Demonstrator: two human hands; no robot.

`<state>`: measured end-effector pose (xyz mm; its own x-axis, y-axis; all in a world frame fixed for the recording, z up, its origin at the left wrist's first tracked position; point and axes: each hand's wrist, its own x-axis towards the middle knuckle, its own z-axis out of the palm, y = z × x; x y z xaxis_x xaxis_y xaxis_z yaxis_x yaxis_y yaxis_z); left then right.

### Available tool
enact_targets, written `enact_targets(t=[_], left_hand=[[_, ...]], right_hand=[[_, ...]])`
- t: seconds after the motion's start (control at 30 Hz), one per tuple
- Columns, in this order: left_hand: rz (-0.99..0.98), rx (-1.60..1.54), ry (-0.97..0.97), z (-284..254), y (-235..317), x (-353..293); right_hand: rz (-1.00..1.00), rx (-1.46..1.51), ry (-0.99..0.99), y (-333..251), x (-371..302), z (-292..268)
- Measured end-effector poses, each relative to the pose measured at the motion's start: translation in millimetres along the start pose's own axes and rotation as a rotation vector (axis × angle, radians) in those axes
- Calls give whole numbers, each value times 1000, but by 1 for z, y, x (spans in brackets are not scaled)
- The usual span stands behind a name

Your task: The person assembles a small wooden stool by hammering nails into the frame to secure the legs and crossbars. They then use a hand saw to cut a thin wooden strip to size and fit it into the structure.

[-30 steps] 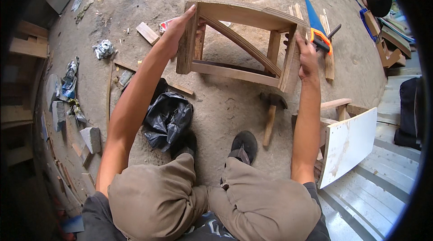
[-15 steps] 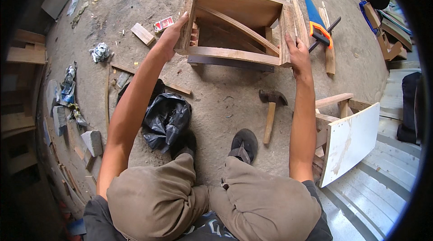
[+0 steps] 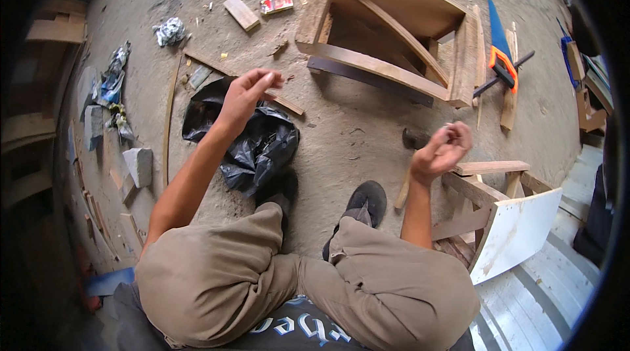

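Observation:
An open wooden box frame (image 3: 384, 68) with a diagonal brace inside stands tilted in view at the far middle, over a dark flat bar (image 3: 367, 80). Both hands are off it. Left of its near corner, my left hand (image 3: 246, 98) hovers above a crumpled black plastic bag (image 3: 262, 147), empty, its fingers loosely bent. My right hand (image 3: 443, 151) is raised below the frame's right corner, palm partly upward, fingers loosely curled around nothing. Under that hand lies a claw hammer (image 3: 415, 139), partly hidden, its wooden handle showing beside my wrist.
A handsaw (image 3: 502, 45) with an orange and black handle rests on wood strips at the far right. Nearer stands another wooden frame with a white panel (image 3: 515, 233), beside corrugated metal sheets. A wood block (image 3: 241, 13), a red-and-white box (image 3: 276, 3) and grey stone pieces (image 3: 138, 166) lie leftward.
Both hands have let go of the wooden box frame and drawn back toward me, the right one now over the hammer. The whole view has shifted somewhat.

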<state>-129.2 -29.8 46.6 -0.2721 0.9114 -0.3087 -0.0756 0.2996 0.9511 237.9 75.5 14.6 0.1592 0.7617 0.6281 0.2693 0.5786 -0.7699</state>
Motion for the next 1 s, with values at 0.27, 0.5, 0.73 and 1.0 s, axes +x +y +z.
enact_targets(t=[0.27, 0.5, 0.73, 1.0], left_hand=[[-48, -120, 325, -35, -56, -67], [-5, 422, 302, -52, -90, -116], [109, 1062, 183, -51, -110, -147], [214, 919, 189, -58, -79, -127]], right_hand=[[105, 301, -797, -69, -94, 102], [40, 361, -1235, -96, -138, 145], [-133, 33, -1493, -66, -150, 159], [53, 128, -1117, -47, -112, 186]])
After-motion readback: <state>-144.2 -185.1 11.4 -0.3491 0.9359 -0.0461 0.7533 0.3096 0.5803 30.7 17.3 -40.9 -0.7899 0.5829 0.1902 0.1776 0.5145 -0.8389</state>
